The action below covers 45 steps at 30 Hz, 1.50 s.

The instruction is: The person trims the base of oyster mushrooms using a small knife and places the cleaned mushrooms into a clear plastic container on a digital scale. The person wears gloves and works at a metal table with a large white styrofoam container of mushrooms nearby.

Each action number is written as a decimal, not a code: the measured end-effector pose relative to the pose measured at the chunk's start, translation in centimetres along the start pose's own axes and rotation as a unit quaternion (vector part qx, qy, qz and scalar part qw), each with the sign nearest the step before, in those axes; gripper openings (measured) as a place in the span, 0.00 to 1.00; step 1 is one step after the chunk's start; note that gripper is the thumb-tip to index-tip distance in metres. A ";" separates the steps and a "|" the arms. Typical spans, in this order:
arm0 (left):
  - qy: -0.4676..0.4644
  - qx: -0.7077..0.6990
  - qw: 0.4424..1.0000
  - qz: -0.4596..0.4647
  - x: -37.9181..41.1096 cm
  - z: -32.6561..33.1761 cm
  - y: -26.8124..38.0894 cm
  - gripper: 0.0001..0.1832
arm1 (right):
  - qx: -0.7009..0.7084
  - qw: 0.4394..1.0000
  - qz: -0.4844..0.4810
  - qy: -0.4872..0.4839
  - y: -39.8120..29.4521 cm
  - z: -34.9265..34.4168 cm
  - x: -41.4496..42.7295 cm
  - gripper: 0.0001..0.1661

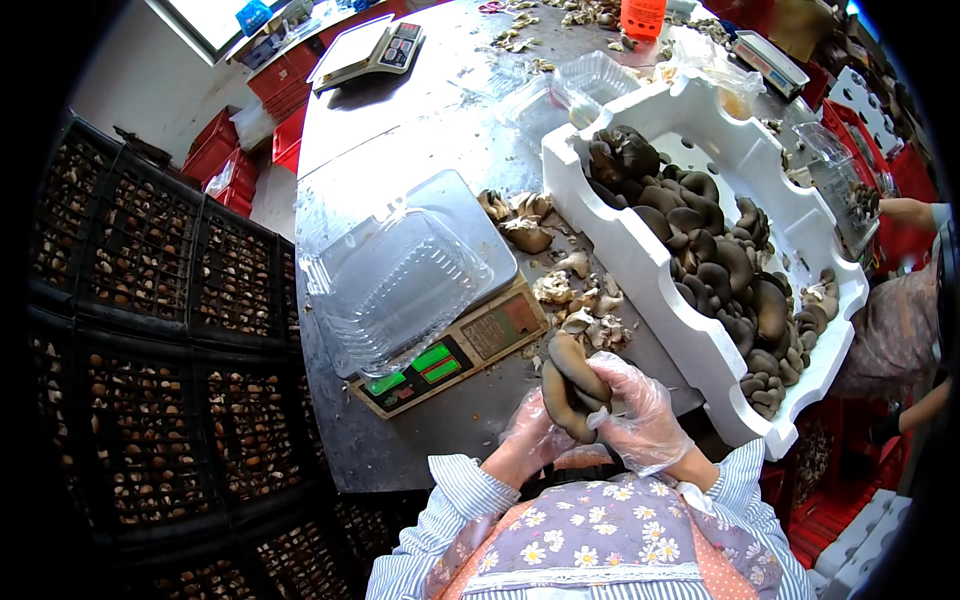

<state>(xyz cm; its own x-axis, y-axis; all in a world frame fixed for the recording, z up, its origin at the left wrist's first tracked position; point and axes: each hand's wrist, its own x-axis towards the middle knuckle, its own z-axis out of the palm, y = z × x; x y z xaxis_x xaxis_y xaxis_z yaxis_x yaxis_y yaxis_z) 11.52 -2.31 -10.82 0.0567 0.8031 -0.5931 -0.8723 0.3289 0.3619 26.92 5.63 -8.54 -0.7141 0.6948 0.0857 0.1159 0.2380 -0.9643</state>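
Before my chest, my left hand (537, 431) and my right hand (643, 414), both in clear plastic gloves, hold a cluster of oyster mushrooms (568, 386) between them. Ahead and to the left, a hinged clear plastic box (405, 277), its lid open, lies on a digital weighing scale (480, 334) with a lit green display. A white foam crate (660, 289) full of brown-grey oyster mushrooms (705, 240) stands to the right. Between scale and crate lie trimmed mushroom pieces (592, 307) and a loose mushroom clump (525, 225).
Black crates (142, 322) of small brown-capped mushrooms are stacked at the left, beside the metal table (360, 150). Farther back are a second scale (375, 49), more clear boxes (585, 79) and an orange container (643, 16). At the right edge, a person's hand (904, 213) holds a clear box.
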 end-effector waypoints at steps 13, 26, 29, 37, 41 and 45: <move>0.027 0.049 0.987 0.152 -0.2 -1.3 -1.5 0.32 | -0.242 0.956 -0.157 0.042 0.4 -0.4 -0.1 0.36; 0.049 0.045 0.982 0.174 2.6 -0.6 -2.0 0.28 | -0.320 0.925 -0.198 0.061 -0.1 -0.2 0.1 0.37; 0.030 0.026 0.984 0.176 2.7 -0.8 -2.0 0.28 | -0.303 0.931 -0.192 0.061 0.5 -0.1 -0.1 0.37; 0.053 0.048 0.981 0.178 2.7 -1.5 -2.4 0.28 | -0.304 0.932 -0.186 0.058 -0.1 0.1 -0.3 0.35; 0.050 0.090 0.973 0.207 2.9 -2.8 -2.8 0.31 | -0.299 0.937 -0.176 0.045 0.0 0.2 -0.3 0.35; 0.027 0.113 0.977 0.181 1.3 -3.3 -1.6 0.34 | -0.297 0.938 -0.175 0.026 0.8 0.2 -0.8 0.37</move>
<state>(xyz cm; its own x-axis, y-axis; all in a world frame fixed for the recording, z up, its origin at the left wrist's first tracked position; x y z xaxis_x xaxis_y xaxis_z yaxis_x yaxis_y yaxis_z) 11.38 -3.43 -14.51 -0.2659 0.8618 -0.4319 -0.7014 0.1344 0.7000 27.40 5.10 -9.43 -0.7470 0.5318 0.3991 0.2552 0.7836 -0.5664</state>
